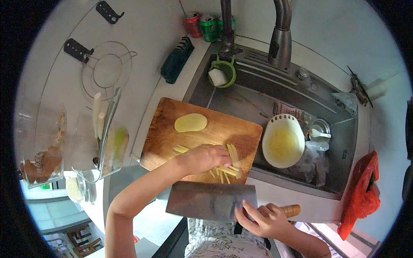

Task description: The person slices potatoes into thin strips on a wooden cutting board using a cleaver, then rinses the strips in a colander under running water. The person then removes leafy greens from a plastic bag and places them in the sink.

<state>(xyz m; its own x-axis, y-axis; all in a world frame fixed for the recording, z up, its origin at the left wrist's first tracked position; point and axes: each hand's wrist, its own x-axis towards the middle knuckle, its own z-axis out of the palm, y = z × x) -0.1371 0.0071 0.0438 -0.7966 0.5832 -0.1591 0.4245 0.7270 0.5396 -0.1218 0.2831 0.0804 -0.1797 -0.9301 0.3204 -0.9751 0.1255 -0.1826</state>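
My left hand (pixel 206 158) is over the cut yellow strips (pixel 230 171) on the wooden cutting board (pixel 161 129); its fingertips touch some strips, and whether they grip any is hidden. My right hand (pixel 266 219) holds a cleaver (pixel 209 198) by the base of the blade and the wooden handle (pixel 291 211), with the broad blade at the board's near edge. A flat oval yellow slice, possibly potato, (pixel 190 123) lies on the far part of the board. More strips (pixel 180 148) lie left of my left hand, partly covered by it.
The board's right side overlaps a dark sink (pixel 238 96). In the sink are a white oval colander (pixel 283 141) with yellow contents, a grater (pixel 288 111) and a metal bowl (pixel 320 130). A knife sharpener (pixel 177 60) stands behind the board; a red plastic bag (pixel 361 196) lies right.
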